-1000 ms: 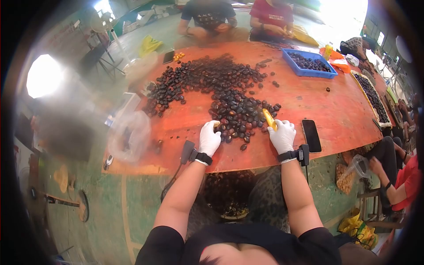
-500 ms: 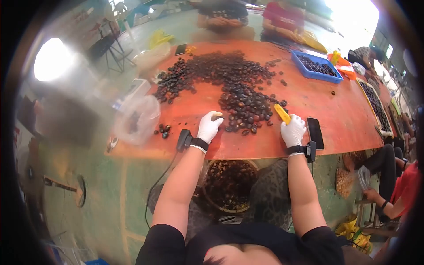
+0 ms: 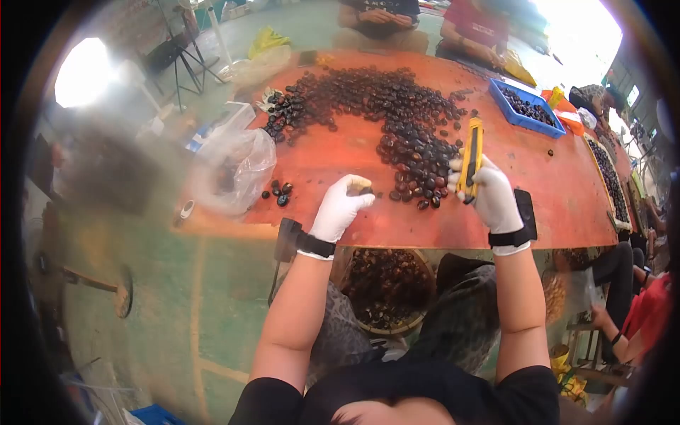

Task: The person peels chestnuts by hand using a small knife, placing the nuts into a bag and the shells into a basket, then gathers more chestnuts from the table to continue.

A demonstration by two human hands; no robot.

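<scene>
My left hand (image 3: pixel 338 212), in a white glove, pinches a small dark nut (image 3: pixel 366 190) between thumb and fingertips, just above the orange-red table (image 3: pixel 322 166). My right hand (image 3: pixel 496 202), gloved as well, is closed round a yellow utility knife (image 3: pixel 471 156). The knife stands nearly upright, its far end pointing away from me; I cannot make out a blade. Between and beyond both hands spreads a large heap of glossy dark brown nuts (image 3: pixel 418 159) that look like chestnuts. A few separate nuts (image 3: pixel 282 195) lie left of my left hand.
A clear plastic bag (image 3: pixel 248 170) sits at the table's left edge. A blue tray (image 3: pixel 528 117) of nuts stands at the back right. Below the front edge, a round basket (image 3: pixel 389 329) holds dark shells or pieces. Other people sit across the table and at right.
My right hand has lifted and turned the utility knife from a slant to nearly upright. My left hand, still pinching, has shifted slightly right in view. The camera view has shifted too.
</scene>
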